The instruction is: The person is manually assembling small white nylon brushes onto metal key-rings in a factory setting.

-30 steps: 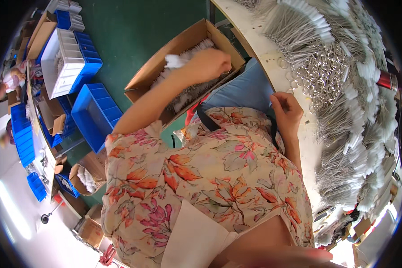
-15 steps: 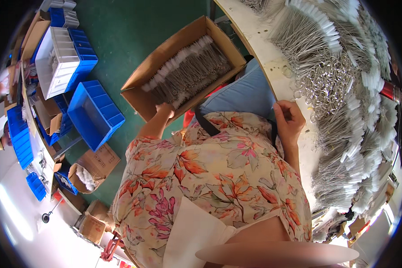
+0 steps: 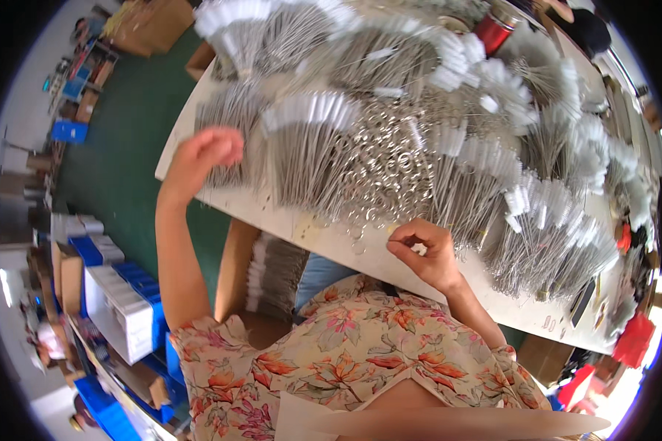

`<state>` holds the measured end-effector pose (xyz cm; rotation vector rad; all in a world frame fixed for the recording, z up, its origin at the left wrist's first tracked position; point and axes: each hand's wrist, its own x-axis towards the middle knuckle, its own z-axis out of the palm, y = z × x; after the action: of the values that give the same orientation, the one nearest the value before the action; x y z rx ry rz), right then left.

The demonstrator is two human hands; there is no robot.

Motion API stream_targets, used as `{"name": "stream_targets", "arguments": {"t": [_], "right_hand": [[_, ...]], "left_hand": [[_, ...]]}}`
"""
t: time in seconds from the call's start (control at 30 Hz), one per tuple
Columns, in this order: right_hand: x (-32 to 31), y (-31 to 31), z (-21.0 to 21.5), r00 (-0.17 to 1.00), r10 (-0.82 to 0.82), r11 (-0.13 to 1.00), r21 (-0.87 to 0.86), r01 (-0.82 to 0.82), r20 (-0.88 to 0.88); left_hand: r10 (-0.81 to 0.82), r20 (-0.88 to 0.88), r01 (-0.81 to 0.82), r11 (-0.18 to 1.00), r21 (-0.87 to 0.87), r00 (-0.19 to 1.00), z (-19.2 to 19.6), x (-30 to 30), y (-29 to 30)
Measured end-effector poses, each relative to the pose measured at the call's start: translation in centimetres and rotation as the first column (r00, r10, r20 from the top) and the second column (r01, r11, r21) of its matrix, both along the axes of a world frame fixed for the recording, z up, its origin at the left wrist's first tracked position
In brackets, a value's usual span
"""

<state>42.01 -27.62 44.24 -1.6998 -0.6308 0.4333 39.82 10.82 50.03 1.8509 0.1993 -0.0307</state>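
Seen from the centre of view, the left hand (image 3: 202,156) is at ten o'clock, motion-blurred, fingers curled near bundles of white-tipped thin metal wires (image 3: 309,147) on the off-white desk (image 3: 254,203); whether it grips anything cannot be told. The right hand (image 3: 425,253), at four o'clock, curls thumb and forefinger together; its grip is also unclear. The piled silver metal rings (image 3: 390,162), at one o'clock, overlap too much to count, as do the wires. One brown cardboard box (image 3: 235,264), at eight o'clock, is partly hidden beneath the desk edge. One red cylinder (image 3: 495,31) stands at one o'clock.
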Motion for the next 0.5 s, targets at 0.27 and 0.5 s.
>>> {"name": "stream_targets", "arguments": {"t": [0.27,0.5], "right_hand": [[1.6,-5.4,1.9,0.961,-0.263,0.962,0.056,0.268,-0.084],[2.6,-5.7,1.3,0.962,-0.21,0.975,0.028,0.218,-0.174]], "left_hand": [[0.13,0.326,-0.349,0.452,0.821,0.936,-0.1,25.0,2.1],[0.363,0.254,-0.293,0.054,0.955,0.896,-0.8,28.6,2.1]]}}
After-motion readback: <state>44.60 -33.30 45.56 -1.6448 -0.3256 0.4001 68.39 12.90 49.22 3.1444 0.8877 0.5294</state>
